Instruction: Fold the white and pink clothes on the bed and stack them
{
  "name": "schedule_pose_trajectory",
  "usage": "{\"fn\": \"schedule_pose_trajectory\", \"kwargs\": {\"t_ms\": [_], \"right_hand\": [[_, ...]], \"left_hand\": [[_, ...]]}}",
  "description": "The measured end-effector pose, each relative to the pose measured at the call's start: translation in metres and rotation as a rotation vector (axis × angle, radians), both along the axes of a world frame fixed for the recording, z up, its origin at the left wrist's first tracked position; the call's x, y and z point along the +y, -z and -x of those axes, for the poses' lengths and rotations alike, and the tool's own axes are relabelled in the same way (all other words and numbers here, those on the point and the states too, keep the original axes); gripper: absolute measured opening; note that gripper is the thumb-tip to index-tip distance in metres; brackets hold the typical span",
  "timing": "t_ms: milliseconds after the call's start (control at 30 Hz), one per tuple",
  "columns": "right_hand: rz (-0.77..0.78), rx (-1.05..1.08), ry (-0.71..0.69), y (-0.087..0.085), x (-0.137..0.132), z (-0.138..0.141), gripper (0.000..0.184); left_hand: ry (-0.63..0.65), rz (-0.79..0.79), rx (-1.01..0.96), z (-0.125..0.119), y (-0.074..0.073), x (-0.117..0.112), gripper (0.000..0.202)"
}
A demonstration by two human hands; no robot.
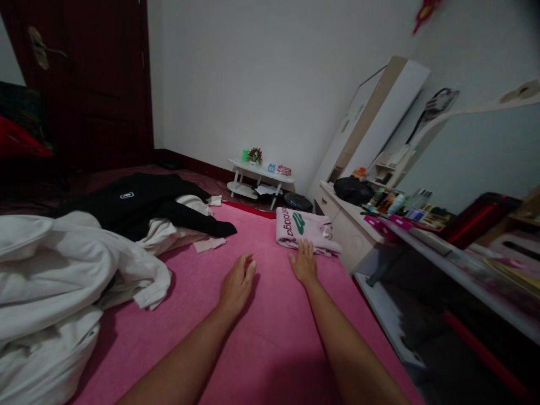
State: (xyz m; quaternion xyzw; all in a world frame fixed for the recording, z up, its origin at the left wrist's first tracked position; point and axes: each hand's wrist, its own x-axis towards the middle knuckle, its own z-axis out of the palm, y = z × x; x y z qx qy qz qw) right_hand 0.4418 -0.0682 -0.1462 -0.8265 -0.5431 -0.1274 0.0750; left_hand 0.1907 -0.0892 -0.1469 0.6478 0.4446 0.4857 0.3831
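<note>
Head view: right hand point(304, 263) flat, fingers extended, fingertips at near edge of folded pink garment point(287, 224), which lies at far right of pink sheet point(261, 343). Left hand point(238, 284) loosely relaxed, fingers slightly bent, grasping nothing, near sheet's middle. Black garment point(101, 199) and white garment point(50, 275) heaped at left.

Bare forearms and hands of the person. Left forearm point(189, 343), lower left of centre in the frame: uncovered along its visible length, broad at the lower edge, tapering to a narrow wrist; left hand point(237, 286), near centre, thumb side visible. Right forearm point(346, 343), lower right: likewise uncovered and tapering; right hand point(305, 265), right of centre, slender-fingered, nails indistinct.
</note>
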Motion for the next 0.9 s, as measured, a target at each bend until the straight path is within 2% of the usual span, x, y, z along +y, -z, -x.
{"fn": "schedule_pose_trajectory", "kwargs": {"t_ms": [267,500,667,900], "right_hand": [[0.214,0.179,0.007,-0.006,-0.038,0.019,0.063],[0.189,0.212,0.048,-0.006,-0.058,0.030,0.063],[0.171,0.202,0.067,-0.005,-0.061,0.035,0.061],[0.119,0.190,0.066,-0.004,-0.062,0.035,0.057]], "left_hand": [[0.080,-0.036,0.064,0.003,0.003,0.004,0.034],[0.170,-0.122,0.106,0.007,0.011,0.008,0.028],[0.196,-0.133,0.128,0.006,0.015,0.011,0.024],[0.207,-0.127,0.224,0.006,0.010,0.007,0.019]]}}
